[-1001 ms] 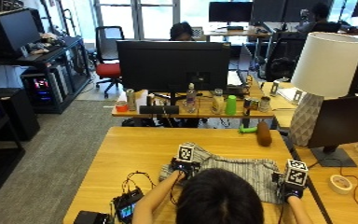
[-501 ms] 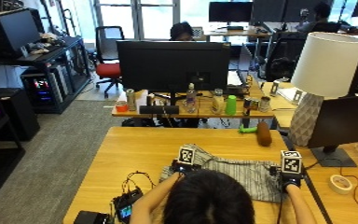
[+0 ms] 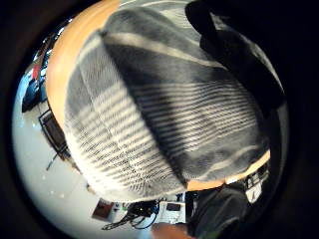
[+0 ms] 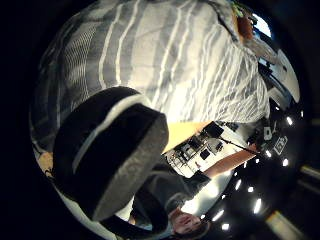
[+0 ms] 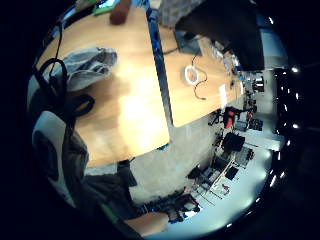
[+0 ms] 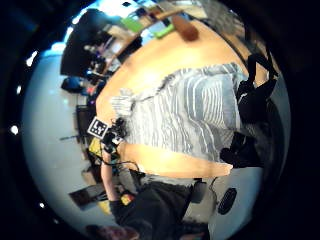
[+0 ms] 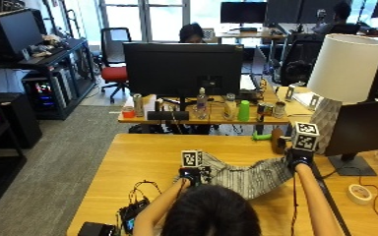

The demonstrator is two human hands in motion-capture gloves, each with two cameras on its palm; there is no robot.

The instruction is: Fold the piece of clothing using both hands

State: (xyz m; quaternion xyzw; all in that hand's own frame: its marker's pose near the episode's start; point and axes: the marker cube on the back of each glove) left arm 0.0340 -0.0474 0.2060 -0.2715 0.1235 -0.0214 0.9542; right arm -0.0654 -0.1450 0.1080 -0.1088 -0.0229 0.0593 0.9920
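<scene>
One grey, white-striped knitted garment (image 7: 251, 178) lies on the light wooden table (image 7: 143, 157), in front of the person and reaching from the middle toward 3 o'clock.

The left hand (image 7: 190, 174) sits at the garment's 9 o'clock end. Its thumb-side palm view shows a black-gloved thumb (image 4: 112, 155) bent across the striped cloth (image 4: 165, 65), and the little-finger-side view is filled with the same knit (image 3: 164, 114) with dark gloved fingers (image 3: 234, 55) curled over its edge, so this hand holds the cloth.

The right hand (image 7: 298, 158) is raised at the garment's 3 o'clock end, with the fabric drawn up to it. Its thumb-side view shows gloved fingers (image 6: 250, 95) at the edge of the striped cloth (image 6: 185, 115), apparently pinching it, though the closure is hard to make out.

Also on the table: one roll of white tape (image 7: 359, 193) at 4 o'clock, one brown cylinder (image 7: 277, 140) at 1 o'clock, and one small black device with wires (image 7: 133, 221) at 8 o'clock.
</scene>
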